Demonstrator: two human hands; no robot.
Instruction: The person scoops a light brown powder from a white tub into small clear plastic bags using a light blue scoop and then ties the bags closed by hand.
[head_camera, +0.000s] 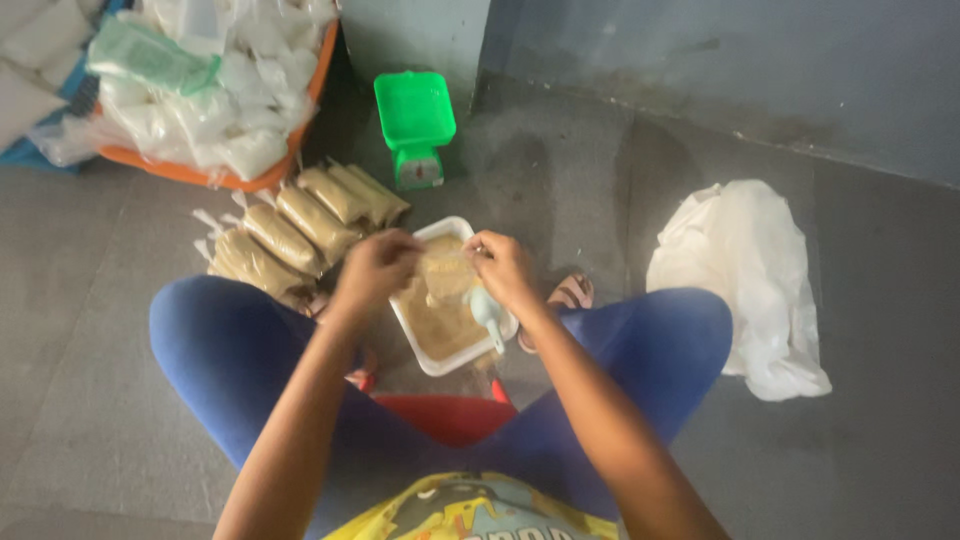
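My left hand (375, 268) and my right hand (503, 268) both grip the top of a small clear plastic bag (446, 272) holding brown powder. They hold it over a white rectangular tub (418, 345) filled with the same brown powder. A pale scoop (488, 313) rests in the tub just under my right hand. My knees in blue trousers flank the tub.
Several filled brown packets (300, 228) lie in a row left of the tub. A green kitchen scale (415, 125) stands behind. An orange basin (215, 172) with white packets sits at the top left. A white plastic bag (745, 280) lies on the floor to the right.
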